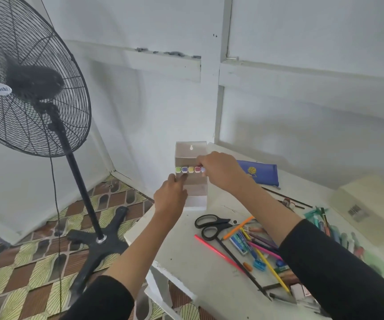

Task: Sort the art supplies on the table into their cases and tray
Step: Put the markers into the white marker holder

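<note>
Head view: the clear marker case (191, 155) stands at the far left corner of the counter (181, 255), right at its edges. The left hand (170, 197) has its fingers clamped on the case's left side. The right hand (218, 172) pinches the marker (202, 169) at the right end of the case's row. A blue pouch (264, 173) lies right of the case. Scissors (211, 225) and loose pencils (259, 248) lie nearer than the case, with open counter between.

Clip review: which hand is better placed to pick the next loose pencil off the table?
Right, probably. The pencil pile lies under the right forearm, while the left hand holds the clear marker case upright at the table's far corner. The right hand need only release the end marker.
</note>
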Tool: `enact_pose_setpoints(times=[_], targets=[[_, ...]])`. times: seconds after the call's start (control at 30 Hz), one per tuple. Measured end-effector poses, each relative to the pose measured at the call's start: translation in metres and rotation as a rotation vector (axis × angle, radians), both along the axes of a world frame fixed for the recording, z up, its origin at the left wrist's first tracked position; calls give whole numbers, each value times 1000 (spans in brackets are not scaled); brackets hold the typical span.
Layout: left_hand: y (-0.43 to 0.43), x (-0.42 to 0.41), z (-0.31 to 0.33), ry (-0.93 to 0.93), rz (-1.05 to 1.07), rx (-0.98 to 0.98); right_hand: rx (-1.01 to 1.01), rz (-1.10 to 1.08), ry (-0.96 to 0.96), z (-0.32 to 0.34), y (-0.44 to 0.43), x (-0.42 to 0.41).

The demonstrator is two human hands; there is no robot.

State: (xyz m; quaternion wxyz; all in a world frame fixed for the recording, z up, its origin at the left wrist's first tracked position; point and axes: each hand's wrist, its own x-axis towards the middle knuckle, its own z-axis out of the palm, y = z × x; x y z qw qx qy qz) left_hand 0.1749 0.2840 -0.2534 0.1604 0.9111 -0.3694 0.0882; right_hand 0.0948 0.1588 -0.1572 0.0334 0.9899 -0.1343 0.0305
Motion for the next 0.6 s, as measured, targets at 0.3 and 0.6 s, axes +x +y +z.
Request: enact_pose_setpoints(times=[0.3, 0.6], targets=[[9, -46, -27, 16, -449, -330, 142, -18, -718, -77, 5, -70], [-47, -118, -47, 150, -973, -274, 424, -785, -976, -143, 4, -232]])
